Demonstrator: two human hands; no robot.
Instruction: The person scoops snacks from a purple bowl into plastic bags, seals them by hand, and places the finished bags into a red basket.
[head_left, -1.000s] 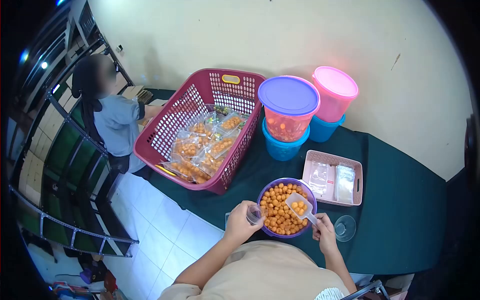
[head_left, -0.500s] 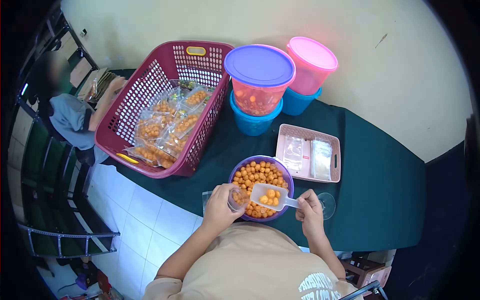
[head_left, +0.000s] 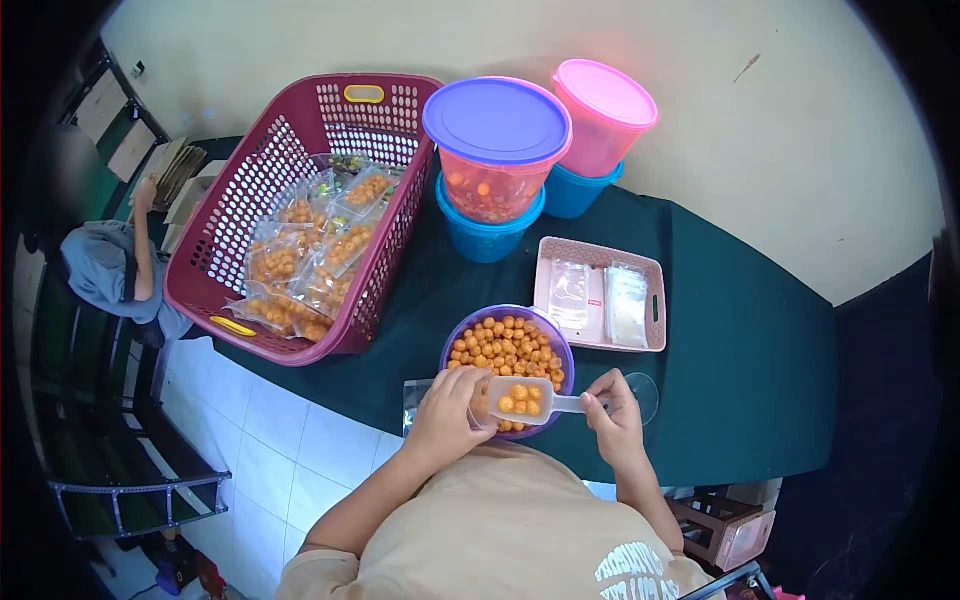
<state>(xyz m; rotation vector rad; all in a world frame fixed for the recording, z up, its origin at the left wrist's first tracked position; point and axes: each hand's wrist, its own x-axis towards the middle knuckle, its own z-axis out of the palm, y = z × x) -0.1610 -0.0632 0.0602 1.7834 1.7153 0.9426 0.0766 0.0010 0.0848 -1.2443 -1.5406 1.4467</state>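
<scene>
My left hand (head_left: pixel 446 418) is closed around a small clear cup (head_left: pixel 480 408) at the near left side of a purple bowl. The bowl (head_left: pixel 569 370) is filled with round orange snack balls (head_left: pixel 505 343). My right hand (head_left: pixel 614 418) grips the handle of a translucent white scoop (head_left: pixel 543 409). Several orange balls lie in the scoop, and its front edge overlaps the cup's mouth. Beside my left hand lies a clear plastic bag (head_left: pixel 413 394), partly hidden. A clear round dish or lid (head_left: pixel 647 396) sits just behind my right hand.
A maroon basket (head_left: pixel 385 270) holds several filled packets (head_left: pixel 290 265). Lidded tubs (head_left: pixel 497 170) are stacked by the wall, near a pink tray (head_left: pixel 597 340) with clear bags (head_left: pixel 626 300). Another person (head_left: pixel 115 265) is at the far left. Dark green cloth (head_left: pixel 740 400) covers the table.
The scoop has moved left from above the bowl to the cup's mouth, with my right hand following. The view has shifted slightly, and the other person's arm has changed position.
</scene>
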